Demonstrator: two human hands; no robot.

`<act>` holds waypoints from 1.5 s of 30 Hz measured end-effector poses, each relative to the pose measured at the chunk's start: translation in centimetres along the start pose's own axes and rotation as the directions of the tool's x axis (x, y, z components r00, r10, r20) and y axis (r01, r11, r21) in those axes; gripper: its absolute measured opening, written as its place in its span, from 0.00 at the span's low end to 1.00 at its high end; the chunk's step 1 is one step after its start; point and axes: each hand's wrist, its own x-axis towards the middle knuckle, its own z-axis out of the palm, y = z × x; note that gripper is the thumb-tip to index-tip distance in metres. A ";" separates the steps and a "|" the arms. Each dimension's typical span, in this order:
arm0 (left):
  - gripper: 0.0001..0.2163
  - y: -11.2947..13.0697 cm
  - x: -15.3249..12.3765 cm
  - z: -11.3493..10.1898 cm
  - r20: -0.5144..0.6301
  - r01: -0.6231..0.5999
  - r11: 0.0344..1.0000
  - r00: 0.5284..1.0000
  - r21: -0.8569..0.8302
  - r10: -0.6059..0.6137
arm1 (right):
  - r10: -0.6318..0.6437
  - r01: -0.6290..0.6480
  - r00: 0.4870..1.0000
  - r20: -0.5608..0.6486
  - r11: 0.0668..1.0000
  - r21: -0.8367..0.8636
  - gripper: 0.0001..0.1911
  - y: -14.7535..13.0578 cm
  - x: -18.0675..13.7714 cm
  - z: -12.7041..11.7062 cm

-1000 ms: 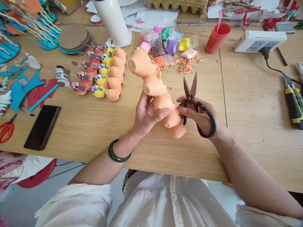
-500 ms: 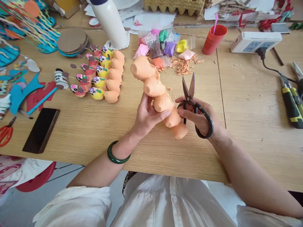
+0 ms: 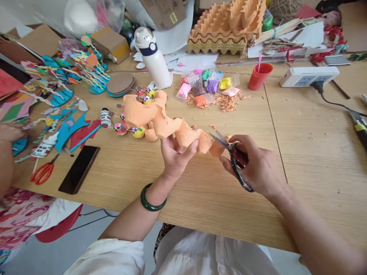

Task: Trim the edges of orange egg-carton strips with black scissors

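My left hand grips an orange strip of egg carton cups from below, thumb on its near side, holding it above the table. The strip slants from upper left down to the right. In my right hand is a pair of black-handled scissors, fingers in the loops. Their parted blades point left at the strip's right end, with that end close to or between them; I cannot tell if they touch. Behind the strip, partly hidden, stand painted red and yellow egg carton cups.
Bags of coloured clay and orange shavings lie beyond my hands. Farther back are a white bottle, stacked egg trays, a red cup and a power strip. At left are a phone, red-handled scissors and another person's arm.
The strip has swung toward level, its far end moving left over the painted cups. My right hand has turned the scissors leftward, bringing the blades to the strip's right end. The view has tilted up.
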 end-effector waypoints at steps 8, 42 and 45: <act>0.31 -0.1 -0.3 0.2 0.029 -0.007 0.999 1.000 0.052 0.005 | -0.129 0.118 0.990 -0.050 0.976 -0.185 0.14 -0.2 -0.3 1.3; 0.32 -1.3 -1.3 0.4 0.002 0.061 0.991 0.998 0.119 -0.062 | 0.053 -0.045 0.997 0.048 0.986 -0.159 0.33 -1.1 -1.0 2.2; 0.32 -1.4 -1.4 0.4 0.002 0.055 0.992 0.998 0.114 -0.055 | 0.049 -0.043 0.997 0.053 0.992 -0.115 0.34 -1.2 -1.1 2.1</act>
